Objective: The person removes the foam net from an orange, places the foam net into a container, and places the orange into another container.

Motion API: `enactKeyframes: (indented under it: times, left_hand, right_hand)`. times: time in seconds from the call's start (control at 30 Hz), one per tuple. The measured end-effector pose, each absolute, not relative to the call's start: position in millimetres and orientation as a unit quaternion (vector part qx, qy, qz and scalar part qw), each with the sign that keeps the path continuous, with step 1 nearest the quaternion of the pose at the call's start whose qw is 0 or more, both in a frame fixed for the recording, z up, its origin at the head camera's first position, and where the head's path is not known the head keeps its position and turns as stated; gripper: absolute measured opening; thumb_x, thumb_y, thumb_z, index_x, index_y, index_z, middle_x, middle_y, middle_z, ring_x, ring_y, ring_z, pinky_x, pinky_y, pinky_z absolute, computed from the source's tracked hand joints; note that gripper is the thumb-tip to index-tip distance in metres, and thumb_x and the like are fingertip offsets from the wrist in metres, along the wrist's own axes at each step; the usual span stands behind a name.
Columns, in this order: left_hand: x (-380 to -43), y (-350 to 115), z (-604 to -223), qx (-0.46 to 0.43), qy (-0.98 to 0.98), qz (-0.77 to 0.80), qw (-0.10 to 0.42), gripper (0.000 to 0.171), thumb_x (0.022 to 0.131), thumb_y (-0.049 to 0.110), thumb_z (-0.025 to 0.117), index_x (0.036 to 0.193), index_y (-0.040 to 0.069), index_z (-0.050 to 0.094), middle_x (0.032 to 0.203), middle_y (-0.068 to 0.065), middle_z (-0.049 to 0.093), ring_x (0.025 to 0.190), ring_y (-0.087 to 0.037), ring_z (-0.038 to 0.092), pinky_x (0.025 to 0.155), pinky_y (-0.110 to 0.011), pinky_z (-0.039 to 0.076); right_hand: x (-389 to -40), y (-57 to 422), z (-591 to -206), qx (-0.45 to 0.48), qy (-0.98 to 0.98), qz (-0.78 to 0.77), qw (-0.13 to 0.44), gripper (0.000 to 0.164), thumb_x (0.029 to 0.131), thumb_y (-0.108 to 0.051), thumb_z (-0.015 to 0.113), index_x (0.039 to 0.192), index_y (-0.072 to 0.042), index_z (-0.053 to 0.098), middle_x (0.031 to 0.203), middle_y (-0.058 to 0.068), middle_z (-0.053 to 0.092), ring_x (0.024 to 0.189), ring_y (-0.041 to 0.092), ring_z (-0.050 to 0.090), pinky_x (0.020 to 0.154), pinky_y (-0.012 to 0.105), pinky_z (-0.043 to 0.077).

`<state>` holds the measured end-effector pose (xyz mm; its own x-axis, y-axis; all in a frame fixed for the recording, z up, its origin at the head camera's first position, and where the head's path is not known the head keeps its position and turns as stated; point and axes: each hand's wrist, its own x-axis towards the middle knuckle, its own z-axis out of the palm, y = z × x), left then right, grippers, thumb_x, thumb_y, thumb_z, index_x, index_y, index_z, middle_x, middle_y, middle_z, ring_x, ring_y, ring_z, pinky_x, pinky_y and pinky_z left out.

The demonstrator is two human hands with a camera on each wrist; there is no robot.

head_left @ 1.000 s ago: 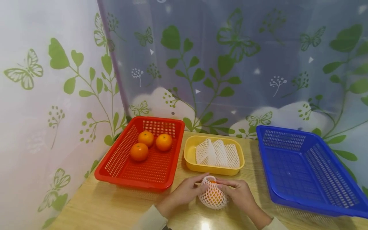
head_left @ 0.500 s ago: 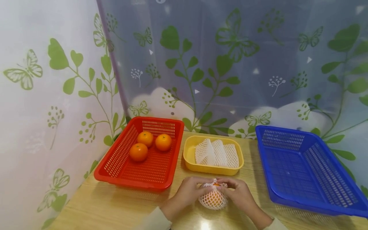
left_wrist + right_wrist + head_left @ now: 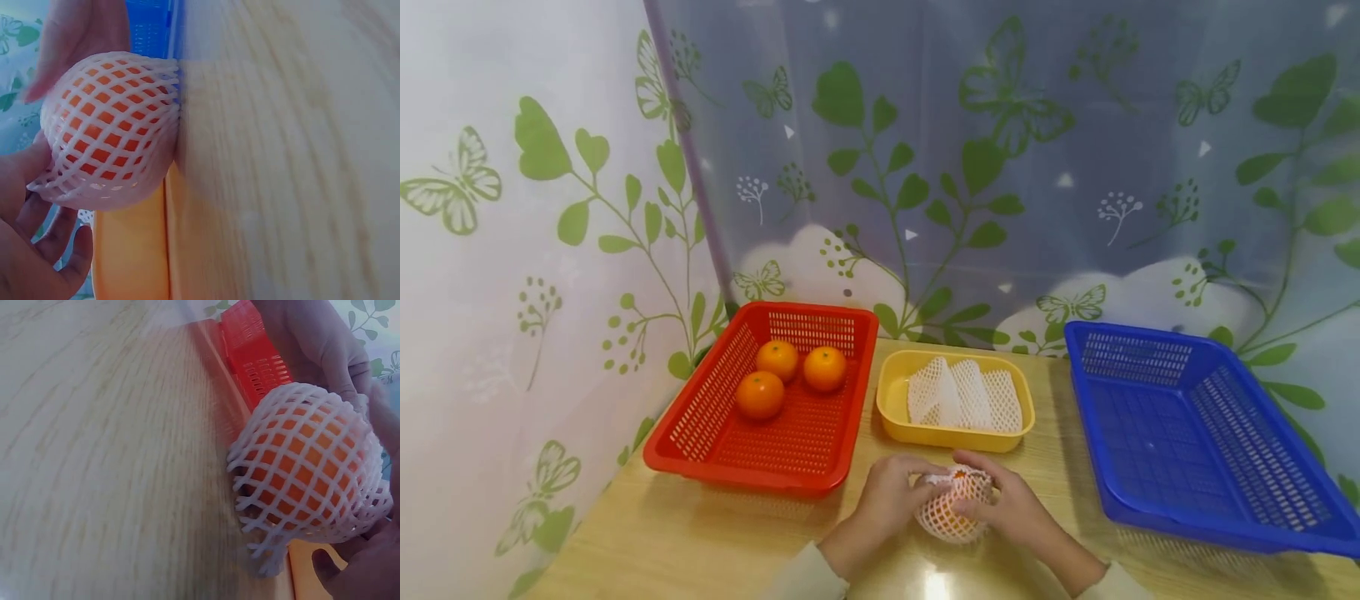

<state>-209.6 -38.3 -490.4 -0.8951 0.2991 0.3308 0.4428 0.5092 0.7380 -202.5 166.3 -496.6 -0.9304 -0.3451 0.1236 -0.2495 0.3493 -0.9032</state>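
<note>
An orange [image 3: 295,467] sits on the table inside a white foam fruit net [image 3: 105,125]; at the top a small patch of peel shows through the net's mouth in the head view. My left hand [image 3: 887,500] pinches the net's upper edge between thumb and fingers on the left side. From the right, my right hand [image 3: 1013,505] holds the netted orange, thumb on its near side and fingers over the top rim. Part of the right fingers is hidden behind the net. Loose net ends spread out against the tabletop in the right wrist view.
A red basket [image 3: 741,477] with three oranges [image 3: 760,396] stands at the left. Behind the hands is a yellow tray [image 3: 891,421] holding several folded white foam nets [image 3: 966,396]. On the right stands a blue basket [image 3: 1150,450]. A patterned curtain [image 3: 925,167] hangs behind the table.
The net's raised mouth has been drawn down and inward over the top of the orange. My right thumb has moved onto the orange's side, and its fingers have lifted slightly.
</note>
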Motion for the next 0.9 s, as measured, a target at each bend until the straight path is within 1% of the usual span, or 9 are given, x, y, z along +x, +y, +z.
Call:
enactKeyframes:
  times: [0.1, 0.2, 0.3, 0.37, 0.47, 0.6, 0.77, 0.9]
  left_hand:
    - [-209.5, -39.1, -490.1, -0.188, -0.863, -0.463, 0.075, 0.016, 0.081, 0.028, 0.078, 0.090, 0.015, 0.079, 0.087, 0.007, 0.074, 0.084, -0.005, 0.067, 0.079, -0.025, 0.053]
    - [-209.8, -40.6, -491.1, -0.176, -0.859, -0.476, 0.066, 0.016, 0.081, 0.029, 0.078, 0.087, 0.015, 0.079, 0.084, 0.008, 0.074, 0.079, -0.002, 0.065, 0.075, -0.025, 0.052]
    - [-210.2, -42.8, -493.4, -0.179, -0.853, -0.488, 0.046, 0.016, 0.082, 0.029, 0.077, 0.089, 0.015, 0.078, 0.084, 0.009, 0.073, 0.078, -0.001, 0.063, 0.075, -0.024, 0.051]
    - [-210.3, -44.4, -494.1, -0.182, -0.849, -0.495, 0.030, 0.018, 0.083, 0.030, 0.077, 0.092, 0.014, 0.078, 0.087, 0.008, 0.073, 0.081, -0.003, 0.063, 0.077, -0.026, 0.051]
    - [-210.1, -46.6, -491.9, -0.190, -0.841, -0.507, -0.005, 0.024, 0.084, 0.031, 0.075, 0.101, 0.014, 0.076, 0.096, 0.005, 0.073, 0.088, -0.007, 0.064, 0.081, -0.029, 0.052]
    - [-210.1, -47.3, -486.1, -0.196, -0.837, -0.510, -0.044, 0.032, 0.085, 0.031, 0.075, 0.111, 0.013, 0.072, 0.107, 0.001, 0.071, 0.097, -0.013, 0.064, 0.083, -0.030, 0.052]
    - [-211.6, -47.6, -484.8, -0.203, -0.833, -0.511, -0.061, 0.035, 0.086, 0.031, 0.073, 0.116, 0.014, 0.070, 0.113, 0.001, 0.070, 0.102, -0.012, 0.064, 0.085, -0.029, 0.052]
    - [-211.8, -47.8, -485.3, -0.200, -0.826, -0.523, -0.068, 0.034, 0.087, 0.030, 0.073, 0.117, 0.013, 0.070, 0.111, 0.001, 0.071, 0.100, -0.011, 0.064, 0.084, -0.026, 0.052]
  right_hand:
    - [-201.9, 165.9, -500.0, -0.180, 0.823, -0.536, 0.055, 0.062, 0.083, -0.022, 0.078, 0.137, -0.003, 0.052, 0.136, 0.015, 0.056, 0.127, 0.039, 0.047, 0.099, 0.060, 0.039]
    - [-200.1, 165.7, -503.2, -0.159, 0.825, -0.540, 0.058, 0.058, 0.084, -0.024, 0.077, 0.134, -0.005, 0.057, 0.135, 0.015, 0.057, 0.128, 0.040, 0.046, 0.101, 0.063, 0.035]
    - [-197.9, 165.7, -505.0, -0.145, 0.822, -0.548, 0.063, 0.053, 0.086, -0.024, 0.075, 0.132, -0.005, 0.059, 0.136, 0.015, 0.056, 0.129, 0.042, 0.044, 0.102, 0.062, 0.035]
    - [-196.5, 165.9, -505.2, -0.138, 0.818, -0.555, 0.067, 0.051, 0.087, -0.024, 0.074, 0.132, -0.004, 0.060, 0.137, 0.015, 0.055, 0.131, 0.042, 0.043, 0.103, 0.062, 0.034]
    - [-195.1, 165.9, -503.8, -0.132, 0.814, -0.562, 0.068, 0.049, 0.088, -0.024, 0.072, 0.131, -0.004, 0.060, 0.137, 0.013, 0.055, 0.132, 0.041, 0.042, 0.103, 0.062, 0.033]
    - [-194.2, 166.4, -500.2, -0.125, 0.813, -0.566, 0.062, 0.045, 0.089, -0.024, 0.071, 0.129, -0.005, 0.062, 0.136, 0.011, 0.057, 0.131, 0.039, 0.044, 0.106, 0.061, 0.031]
    - [-196.2, 166.0, -498.7, -0.129, 0.809, -0.571, 0.057, 0.042, 0.090, -0.023, 0.069, 0.127, -0.005, 0.063, 0.135, 0.013, 0.057, 0.130, 0.037, 0.046, 0.107, 0.059, 0.031]
    - [-198.3, 165.2, -498.0, -0.140, 0.803, -0.577, 0.057, 0.041, 0.090, -0.022, 0.070, 0.126, -0.004, 0.064, 0.134, 0.013, 0.057, 0.129, 0.035, 0.047, 0.107, 0.056, 0.033]
